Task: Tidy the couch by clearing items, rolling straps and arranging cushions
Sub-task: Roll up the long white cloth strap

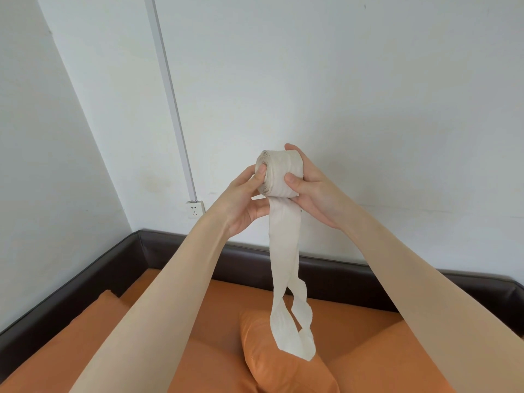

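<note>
A cream fabric strap is wound into a thick roll and held up in front of the white wall. My left hand grips the roll's left end, thumb on the coiled side. My right hand holds the roll from the right, thumb on its front and fingers curled behind. The loose tail of the strap hangs down twisted, and its end dangles over an orange cushion on the couch.
The couch has orange seat pads and a dark brown leather frame along the back and left side. Another orange cushion lies at the left. A wall socket sits below a white cable duct.
</note>
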